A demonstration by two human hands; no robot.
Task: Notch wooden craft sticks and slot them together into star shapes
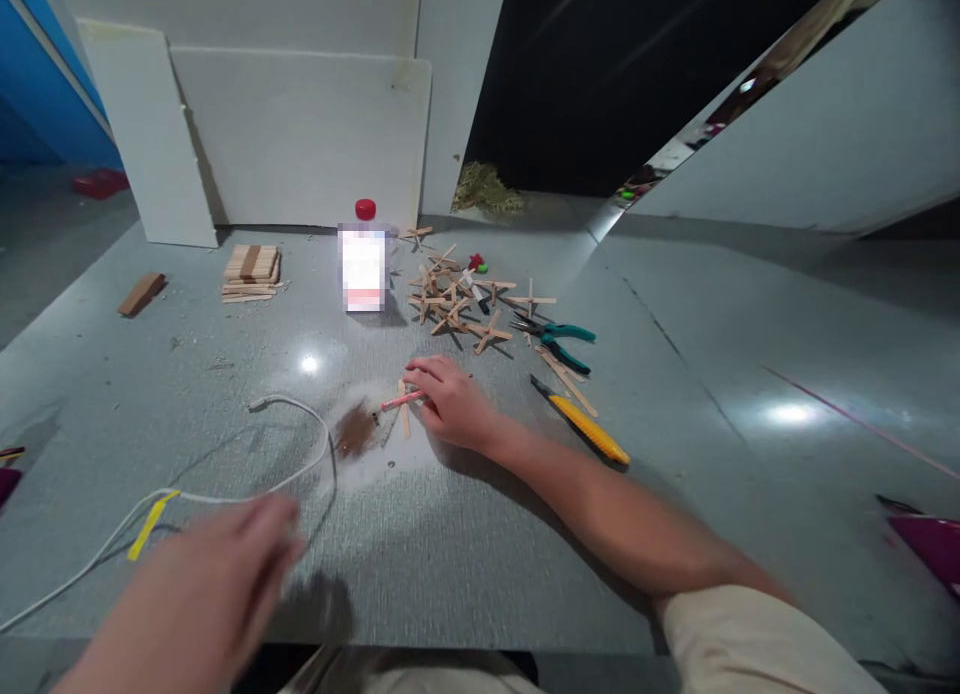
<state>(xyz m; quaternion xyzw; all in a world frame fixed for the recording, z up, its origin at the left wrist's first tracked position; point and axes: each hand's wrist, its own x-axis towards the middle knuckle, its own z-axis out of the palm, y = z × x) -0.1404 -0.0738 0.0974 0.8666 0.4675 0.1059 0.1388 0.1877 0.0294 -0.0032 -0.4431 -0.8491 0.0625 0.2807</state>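
My right hand (454, 404) lies low over the work surface with its fingers curled over a pink pencil (403, 400). The pencil's dark end points left. Under the pencil, beside my fingertips, a craft stick (406, 421) lies on the surface. My left hand (225, 564) is raised near the front edge at the lower left; motion smears its fingers, and nothing can be made out in it. Just left of the pencil is a brown smudge (354, 429). A white cable (327, 439) curves between this smudge and my left hand.
Behind my right hand lie a pile of crossed craft sticks (450, 299), green-handled pliers (559, 339) and a yellow utility knife (592, 429). Further left stand a red-capped bottle (365, 210), a banded stack of craft sticks (252, 266) and a brown block (141, 295). White panels (300, 139) stand behind.
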